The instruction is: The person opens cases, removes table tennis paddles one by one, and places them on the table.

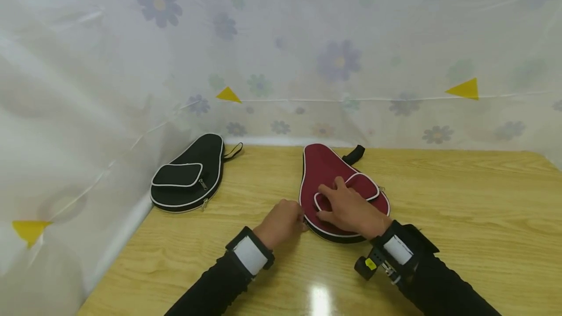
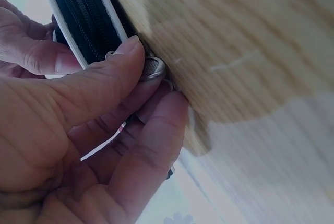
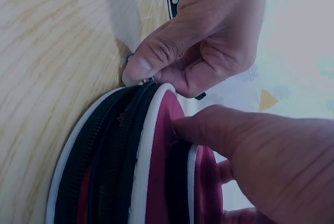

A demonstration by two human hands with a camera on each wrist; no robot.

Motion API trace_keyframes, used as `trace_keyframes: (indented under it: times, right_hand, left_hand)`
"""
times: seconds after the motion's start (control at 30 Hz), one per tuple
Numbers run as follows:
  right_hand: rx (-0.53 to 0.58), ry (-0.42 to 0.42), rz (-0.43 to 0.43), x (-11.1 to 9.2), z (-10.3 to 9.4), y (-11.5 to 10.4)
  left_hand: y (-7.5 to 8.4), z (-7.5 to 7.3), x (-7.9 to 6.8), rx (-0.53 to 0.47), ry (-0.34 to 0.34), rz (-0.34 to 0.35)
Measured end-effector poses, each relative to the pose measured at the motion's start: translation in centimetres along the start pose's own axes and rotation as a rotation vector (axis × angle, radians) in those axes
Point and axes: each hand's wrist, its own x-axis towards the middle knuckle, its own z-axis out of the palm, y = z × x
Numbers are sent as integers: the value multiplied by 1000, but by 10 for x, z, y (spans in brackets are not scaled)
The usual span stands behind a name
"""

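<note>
Head view shows the red case lying on the table, rounded end toward you, with your left hand at its near-left edge and your right hand over its front pocket. Your left thumb and fingers pinch the metal zipper pull at the case's side, while your right fingers lie spread, touching the red face by the pocket, and 1 black case sits well apart, to the left.

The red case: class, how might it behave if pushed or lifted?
The red case lies flat on the table, so it likely slides rather than rolls. Its smooth, even outline suggests a fairly stiff shell. Its fabric-like strap might flop.
</note>
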Motion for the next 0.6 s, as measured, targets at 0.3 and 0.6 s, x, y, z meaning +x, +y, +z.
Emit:
trace_keyframes:
  times: [0.3, 0.6]
  right_hand:
    - [32, -27, -95, 0, -2, 9]
    - [35, -89, -148, 4, -9, 15]
  left_hand:
    - [0, 0, 0, -1, -1, 20]
    - [-1, 0, 1, -39, -20, 0]
